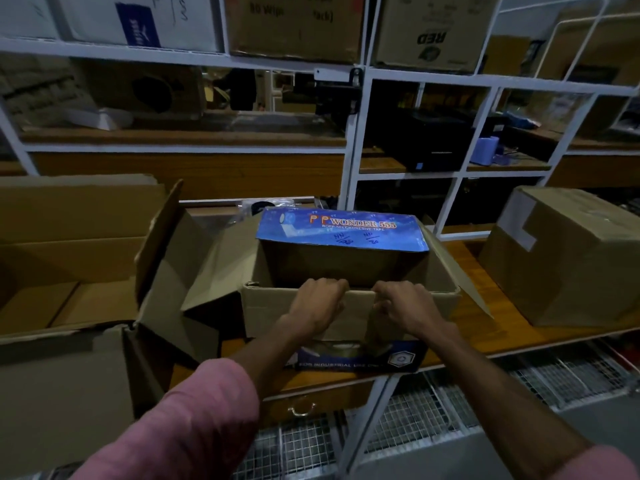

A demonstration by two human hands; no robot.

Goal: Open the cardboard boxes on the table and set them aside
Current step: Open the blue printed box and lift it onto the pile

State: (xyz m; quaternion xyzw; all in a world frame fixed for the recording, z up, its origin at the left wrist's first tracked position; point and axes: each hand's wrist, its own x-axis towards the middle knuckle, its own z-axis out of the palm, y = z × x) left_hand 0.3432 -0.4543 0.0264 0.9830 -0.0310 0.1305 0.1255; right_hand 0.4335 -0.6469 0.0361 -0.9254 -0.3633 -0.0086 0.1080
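A brown cardboard box with blue printed flaps (pixel 273 306) stands open in the middle of the wooden table (pixel 485 327). Its far flap, blue with "WONDER 555" lettering, stands up; the near blue flap hangs down over the table edge. My left hand (pixel 318 303) and my right hand (pixel 405 306) both curl over the box's near top edge, fingers hooked inside. A large opened box (pixel 69 258) sits at the left with its flaps spread. A closed, taped box (pixel 568 258) rests at the right.
White metal shelving (pixel 356 140) rises behind the table, holding cartons, a black device and a small blue item. A drawer with a metal handle (pixel 301 408) sits under the table front. Wire mesh racks (pixel 485 386) lie below at the right.
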